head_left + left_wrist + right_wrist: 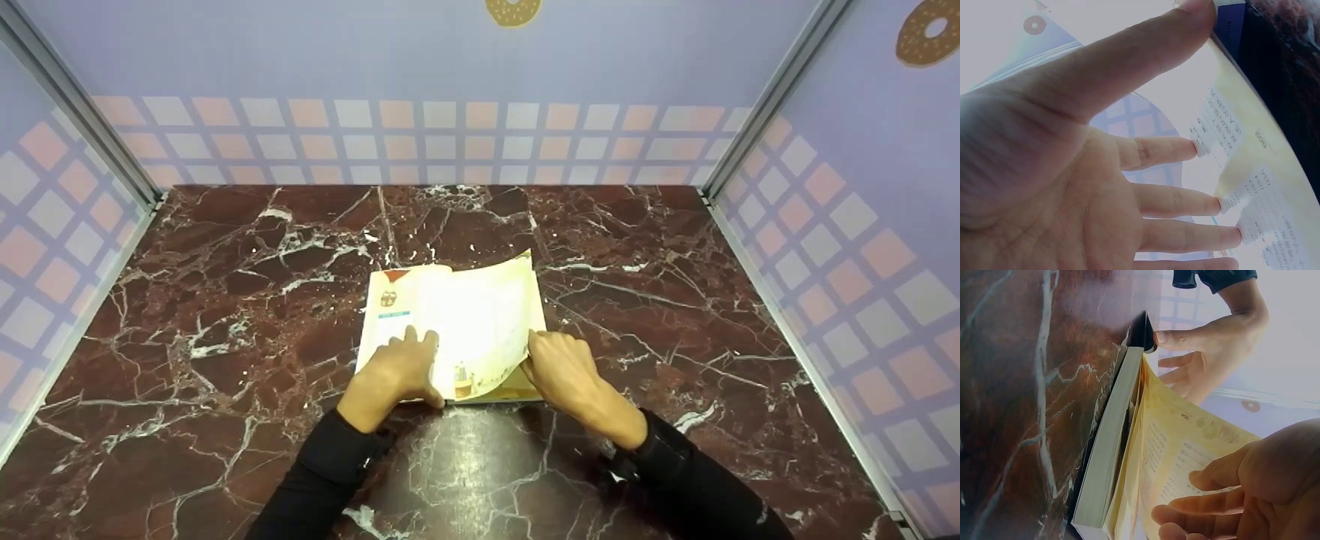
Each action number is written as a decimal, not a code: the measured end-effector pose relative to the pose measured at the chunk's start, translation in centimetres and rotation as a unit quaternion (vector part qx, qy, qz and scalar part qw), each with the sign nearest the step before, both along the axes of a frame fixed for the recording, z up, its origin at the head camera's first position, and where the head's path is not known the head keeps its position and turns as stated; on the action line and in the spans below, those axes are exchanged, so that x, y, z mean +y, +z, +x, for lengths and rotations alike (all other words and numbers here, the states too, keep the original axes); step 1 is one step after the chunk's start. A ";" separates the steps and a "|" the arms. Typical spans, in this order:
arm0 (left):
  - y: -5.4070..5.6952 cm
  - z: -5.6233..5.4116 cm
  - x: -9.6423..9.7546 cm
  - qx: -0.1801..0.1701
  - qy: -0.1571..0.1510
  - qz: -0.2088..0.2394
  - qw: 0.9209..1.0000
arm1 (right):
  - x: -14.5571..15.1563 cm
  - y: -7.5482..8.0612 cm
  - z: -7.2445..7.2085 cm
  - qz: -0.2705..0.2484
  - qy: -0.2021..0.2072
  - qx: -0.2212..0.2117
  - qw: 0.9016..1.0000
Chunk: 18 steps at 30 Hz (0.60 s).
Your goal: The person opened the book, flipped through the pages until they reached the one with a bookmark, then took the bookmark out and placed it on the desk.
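An open book (390,337) lies on the table with pale yellowish, printed pages; glare washes out its middle in the head view. My left hand (395,369) rests across the left page with fingers spread, its thumb by the lower edge near the spine. In the left wrist view the straight fingertips (1185,203) lie over printed text. At the right side, a page (1185,439) is raised and bowed. My right hand (566,375) is at its outer edge, and in the right wrist view its loosely bent fingers (1202,503) and thumb lie against the printed face.
The table (225,337) has a dark red, white-veined marble pattern. Lilac panels (450,60) with pink and white squares stand at the back and both sides, joined by grey metal posts (772,97). Black sleeves (322,465) cover both forearms.
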<state>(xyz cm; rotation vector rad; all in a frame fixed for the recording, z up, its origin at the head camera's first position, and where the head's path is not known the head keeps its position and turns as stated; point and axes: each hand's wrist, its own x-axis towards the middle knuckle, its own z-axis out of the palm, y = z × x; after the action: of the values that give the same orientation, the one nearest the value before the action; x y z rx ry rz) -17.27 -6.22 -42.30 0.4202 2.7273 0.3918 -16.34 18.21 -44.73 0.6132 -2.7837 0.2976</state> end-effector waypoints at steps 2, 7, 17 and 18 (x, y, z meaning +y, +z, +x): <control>0.1 0.0 0.0 0.001 -0.001 0.001 1.000 | 0.0 0.0 -0.1 -0.007 -0.001 -0.007 1.000; 0.2 -0.1 -0.1 0.000 -0.003 0.007 1.000 | -0.1 0.0 -0.2 -0.028 0.002 -0.024 0.999; 0.7 -0.3 -0.6 0.013 -0.013 0.002 1.000 | -0.4 -0.4 -0.6 -0.057 0.035 -0.031 0.997; 0.7 -0.3 -0.7 0.016 -0.013 -0.001 1.000 | -0.4 -0.4 -0.6 -0.059 0.038 -0.031 0.997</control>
<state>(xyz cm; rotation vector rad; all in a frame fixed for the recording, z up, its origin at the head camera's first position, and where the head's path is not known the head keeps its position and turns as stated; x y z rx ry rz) -17.53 -6.92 -41.59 0.4652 2.7498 0.3784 -16.92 17.79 -45.15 0.6938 -2.7801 0.5024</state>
